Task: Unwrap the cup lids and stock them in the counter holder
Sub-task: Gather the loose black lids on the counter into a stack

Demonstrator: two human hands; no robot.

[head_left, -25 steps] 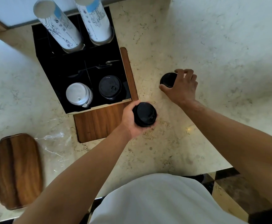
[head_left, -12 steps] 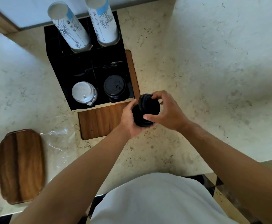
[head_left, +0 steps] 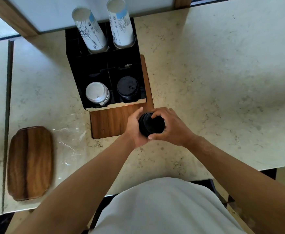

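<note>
I hold a stack of black plastic cup lids (head_left: pixel 151 126) between both hands above the marble table (head_left: pixel 222 92), just in front of the black compartmented holder (head_left: pixel 102 68). My left hand (head_left: pixel 135 128) curls round its near side, my right hand (head_left: pixel 170 125) wraps over the top — how many lids it holds, I cannot tell. The holder's front right compartment already has black lids (head_left: pixel 127 87), the left white lids (head_left: pixel 97 92); the rear compartments are too dark to read.

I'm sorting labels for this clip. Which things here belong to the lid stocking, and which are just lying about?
Job:
black lids, gripped by left hand and right hand
black holder
black lid stack
plastic wrap

Lying about:
white lid stack
cup stacks
wooden tray
wooden board
</note>
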